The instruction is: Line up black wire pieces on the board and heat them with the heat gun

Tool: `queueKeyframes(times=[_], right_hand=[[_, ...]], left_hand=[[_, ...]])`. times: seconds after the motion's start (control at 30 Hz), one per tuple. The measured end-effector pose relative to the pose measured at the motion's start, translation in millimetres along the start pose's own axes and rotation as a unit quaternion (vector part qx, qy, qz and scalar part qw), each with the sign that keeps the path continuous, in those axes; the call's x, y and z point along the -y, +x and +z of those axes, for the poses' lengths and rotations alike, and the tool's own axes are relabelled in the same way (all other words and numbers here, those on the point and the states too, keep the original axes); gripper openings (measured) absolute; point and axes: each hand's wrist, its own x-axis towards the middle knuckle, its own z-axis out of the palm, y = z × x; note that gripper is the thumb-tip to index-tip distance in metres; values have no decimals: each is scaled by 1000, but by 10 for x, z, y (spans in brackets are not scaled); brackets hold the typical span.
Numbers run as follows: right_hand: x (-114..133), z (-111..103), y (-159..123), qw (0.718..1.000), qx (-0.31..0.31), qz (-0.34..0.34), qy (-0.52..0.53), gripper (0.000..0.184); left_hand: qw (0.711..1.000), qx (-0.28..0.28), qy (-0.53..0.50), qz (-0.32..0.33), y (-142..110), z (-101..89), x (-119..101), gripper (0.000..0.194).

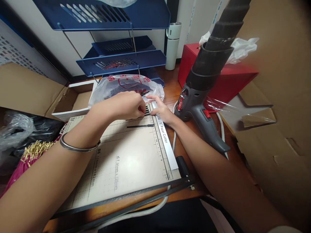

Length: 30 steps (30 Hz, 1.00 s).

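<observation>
Your left hand [130, 104] is curled at the paper cutter's [138, 152] far right, can't tell if gripping; your right hand [162, 111] is open there, thumb by dark strips [147, 110]. Lone dark stick [140, 126] lies nearer you.

One head-worn cam, facing fwd & down over the paper cutter [138, 155] from its near edge. View's close: L hand [130, 104] & R hand [164, 113] approx. mid-frame, forearms [206, 158] entering from btm corners, blue rack [155, 19] in bkgd up top.
</observation>
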Motion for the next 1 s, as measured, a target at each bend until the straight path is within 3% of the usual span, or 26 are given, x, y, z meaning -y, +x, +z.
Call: queueKeyframes(times=[0.53, 0.67, 0.87, 1.0], right_hand=[[-5, 19, 3, 999, -37, 6, 5, 71], [-41, 34, -8, 998, -59, 0, 30, 71], [-84, 69, -43, 993, -108, 1, 39, 70], [-85, 80, -111, 993, -109, -7, 46, 67]], left_hand=[[999, 23, 2, -32, -59, -89, -77, 16], [998, -49, -20, -19, -173, -32, -31, 21], [984, -161, -80, -19, -390, 197, 23, 27], [970, -220, -99, -11, -449, 338, 3, 28]])
